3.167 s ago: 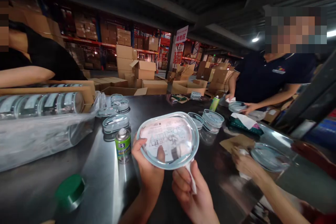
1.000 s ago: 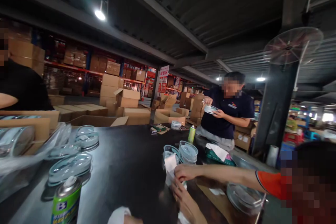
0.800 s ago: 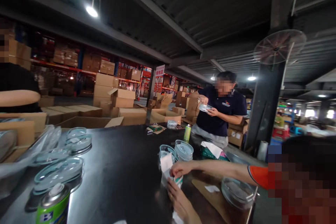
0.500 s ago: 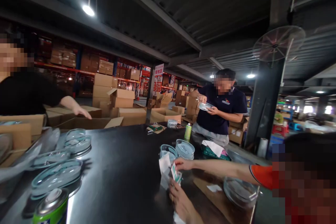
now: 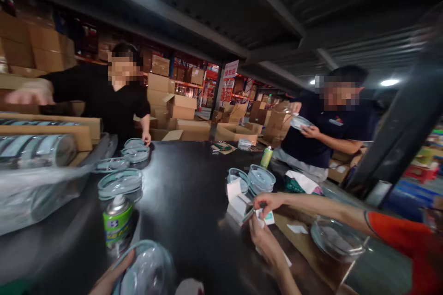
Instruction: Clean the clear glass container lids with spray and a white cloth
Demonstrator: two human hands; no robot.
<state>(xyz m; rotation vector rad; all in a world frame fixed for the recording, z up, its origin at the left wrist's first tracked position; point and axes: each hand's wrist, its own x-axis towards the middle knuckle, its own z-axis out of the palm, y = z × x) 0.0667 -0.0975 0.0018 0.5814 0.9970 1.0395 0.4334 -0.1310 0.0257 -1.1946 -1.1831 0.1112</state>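
At the bottom edge, my left hand (image 5: 116,273) grips the rim of a clear round glass dish (image 5: 147,269), thumb along its side. Only part of that hand shows. Just right of the dish, a blurred whitish cloth-like thing (image 5: 189,287) pokes into view. My right hand cannot be made out. Beyond the dish stands a green spray can (image 5: 118,222) with a pale cap. Several glass dishes (image 5: 120,183) sit in a row along the left side of the dark table (image 5: 187,203).
A co-worker's hands (image 5: 265,221) handle small white-and-green packets beside a white box (image 5: 238,207). Two glass containers (image 5: 262,179) stand behind. Another person holds a glass dish (image 5: 300,123). A third reaches over cartons (image 5: 81,136) on the left. Plastic wrap (image 5: 44,198) hangs near the left edge.
The view has swung left and down. My left hand with a glass dish has come into view at the bottom. The person on the left now touches a dish at the far end.
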